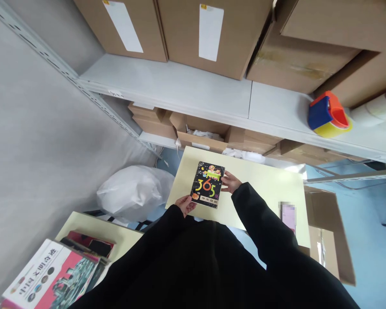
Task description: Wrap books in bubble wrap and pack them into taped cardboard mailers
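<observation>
A black-covered book (207,185) with large colourful "365" numerals and a cartoon picture is held over the pale yellow table (257,189), its front cover facing up. My left hand (185,205) grips its lower left corner, fingers partly tucked under the edge. On the upper right edge, my right hand (230,182) holds the book between thumb and fingers. The book looks closed. Whether its underside touches the tabletop, I cannot tell.
A phone (288,216) lies on the table's right part. Stacked books (51,274) sit on another table at lower left, near a white plastic bag (131,191). Shelves ahead carry cardboard boxes (209,34) and a blue, red and yellow container (330,115). An open carton (328,231) stands right.
</observation>
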Motion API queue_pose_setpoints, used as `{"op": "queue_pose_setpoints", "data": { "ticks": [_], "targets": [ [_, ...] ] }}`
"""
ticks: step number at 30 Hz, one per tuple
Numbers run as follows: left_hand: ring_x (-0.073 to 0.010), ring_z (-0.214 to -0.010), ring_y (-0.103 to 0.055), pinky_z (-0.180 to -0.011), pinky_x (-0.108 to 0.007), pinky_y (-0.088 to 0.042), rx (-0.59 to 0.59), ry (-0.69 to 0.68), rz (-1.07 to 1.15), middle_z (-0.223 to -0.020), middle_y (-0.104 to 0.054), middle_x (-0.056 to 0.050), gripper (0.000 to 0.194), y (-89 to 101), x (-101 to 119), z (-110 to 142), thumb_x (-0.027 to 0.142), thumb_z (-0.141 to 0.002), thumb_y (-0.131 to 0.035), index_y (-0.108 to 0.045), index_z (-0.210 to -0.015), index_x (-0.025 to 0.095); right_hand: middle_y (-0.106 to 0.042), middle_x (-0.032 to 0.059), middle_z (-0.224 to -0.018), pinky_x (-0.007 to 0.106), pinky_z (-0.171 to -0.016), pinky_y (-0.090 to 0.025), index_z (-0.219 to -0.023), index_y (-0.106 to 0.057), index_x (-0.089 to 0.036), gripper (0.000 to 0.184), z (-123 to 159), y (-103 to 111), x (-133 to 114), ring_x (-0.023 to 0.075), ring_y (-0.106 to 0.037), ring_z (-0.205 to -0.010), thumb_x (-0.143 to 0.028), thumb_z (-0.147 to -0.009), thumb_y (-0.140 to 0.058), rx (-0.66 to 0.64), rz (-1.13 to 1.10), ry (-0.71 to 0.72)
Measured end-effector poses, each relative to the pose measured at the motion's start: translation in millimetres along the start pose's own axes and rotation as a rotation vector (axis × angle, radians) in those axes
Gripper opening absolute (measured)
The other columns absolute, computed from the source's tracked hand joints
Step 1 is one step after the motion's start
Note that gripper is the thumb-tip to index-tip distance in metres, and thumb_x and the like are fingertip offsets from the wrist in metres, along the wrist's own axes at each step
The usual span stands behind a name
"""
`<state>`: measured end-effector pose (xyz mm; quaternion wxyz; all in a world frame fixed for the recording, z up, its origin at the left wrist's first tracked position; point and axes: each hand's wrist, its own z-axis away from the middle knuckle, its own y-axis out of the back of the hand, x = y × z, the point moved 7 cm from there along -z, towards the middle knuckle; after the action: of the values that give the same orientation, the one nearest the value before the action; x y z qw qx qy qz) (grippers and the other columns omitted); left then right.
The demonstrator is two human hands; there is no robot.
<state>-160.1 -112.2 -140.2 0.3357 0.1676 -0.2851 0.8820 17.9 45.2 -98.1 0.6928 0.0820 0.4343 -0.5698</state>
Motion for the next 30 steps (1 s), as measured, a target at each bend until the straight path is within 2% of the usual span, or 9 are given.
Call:
{"op": "queue_pose_setpoints", "data": {
  "ticks": [4,9,13,15,18,22,25,30],
  "targets": [
    [-0.0126,-0.062,-0.064,-0.065,-0.026,-0.05,0.016,0.001,-0.013,-0.071,-0.068,-0.005,0.023,6.5,2.0,-6.3,0.027,-0.068,-0.07,-0.06,-0.084,0.013,-0.055,-0.0045,-0.076,0.039,-0.071,-0.049,-0.107,-0.052,-0.036,0.058,-11.0,0.6,-0.5,0.014,-0.058,-0.073,-0.021,-0.056,-0.073,0.041,0.104,-0.023],
    [-0.013,-0.062,-0.063,-0.063,-0.025,-0.049,0.101,-0.039,-0.067,-0.071,-0.067,-0.005,0.03,17.0,17.9,-22.0,0.028,-0.064,-0.072,-0.061,-0.087,0.013,-0.051,-0.0035,-0.073,0.037,-0.07,-0.052,-0.1,-0.058,-0.029,0.051,-36.9,2.0,-3.4,0.0136,-0.058,-0.07,-0.016,-0.053,-0.073,0.114,0.109,0.039],
    [-0.0115,-0.064,-0.062,-0.063,-0.022,-0.047,0.084,-0.114,-0.121,-0.073,-0.066,-0.005,0.042,22.7,37.5,-43.7,0.026,-0.057,-0.075,-0.062,-0.095,0.013,-0.05,-0.0035,-0.07,0.035,-0.065,-0.053,-0.096,-0.059,-0.026,0.048,-65.7,1.9,-2.6,0.0138,-0.059,-0.067,-0.013,-0.052,-0.072,0.158,0.076,0.067],
    [-0.0114,-0.065,-0.061,-0.062,-0.021,-0.046,0.139,-0.196,-0.232,-0.074,-0.066,-0.004,0.045,29.8,51.8,-56.7,0.025,-0.057,-0.073,-0.062,-0.1,0.014,-0.05,-0.004,-0.068,0.035,-0.063,-0.054,-0.094,-0.058,-0.025,0.046,-84.1,0.8,-1.5,0.0136,-0.059,-0.065,-0.01,-0.052,-0.071,0.193,0.069,0.057],
    [-0.0133,-0.065,-0.061,-0.057,-0.021,-0.044,0.267,-0.304,-0.511,-0.069,-0.066,-0.002,0.04,39.1,76.8,-76.9,0.023,-0.06,-0.065,-0.062,-0.1,0.014,-0.051,-0.0047,-0.066,0.033,-0.059,-0.054,-0.088,-0.055,-0.023,0.04,-114.9,-2.6,0.9,0.0128,-0.058,-0.062,-0.008,-0.053,-0.068,0.274,0.069,0.041],
    [-0.0171,-0.071,-0.063,-0.061,-0.022,-0.045,0.321,-0.311,-0.805,-0.063,-0.065,0.0,0.03,38.7,102.6,-104.6,0.023,-0.063,-0.06,-0.066,-0.091,0.014,-0.053,-0.0036,-0.069,0.028,-0.055,-0.053,-0.081,-0.051,-0.02,0.029,-154.3,-9.8,4.8,0.0114,-0.058,-0.06,-0.009,-0.057,-0.062,0.389,0.084,0.045],
    [-0.0195,-0.076,-0.063,-0.068,-0.023,-0.046,0.334,-0.29,-0.78,-0.064,-0.066,-0.001,0.028,37.6,112.8,-119.6,0.023,-0.062,-0.061,-0.068,-0.087,0.014,-0.053,-0.0028,-0.069,0.025,-0.052,-0.051,-0.081,-0.049,-0.019,0.026,-177.5,-15.1,6.5,0.0116,-0.058,-0.06,-0.01,-0.06,-0.059,0.434,0.101,0.045],
    [-0.021,-0.082,-0.063,-0.071,-0.024,-0.048,0.334,-0.262,-0.66,-0.078,-0.069,-0.006,0.034,37.8,116.6,-132.3,0.022,-0.062,-0.062,-0.066,-0.093,0.009,-0.054,-0.0025,-0.067,0.024,-0.049,-0.049,-0.083,-0.049,-0.019,0.025,-200.4,-15.2,4.7,0.0134,-0.058,-0.061,-0.011,-0.06,-0.055,0.477,0.163,0.041]
  ]
}}
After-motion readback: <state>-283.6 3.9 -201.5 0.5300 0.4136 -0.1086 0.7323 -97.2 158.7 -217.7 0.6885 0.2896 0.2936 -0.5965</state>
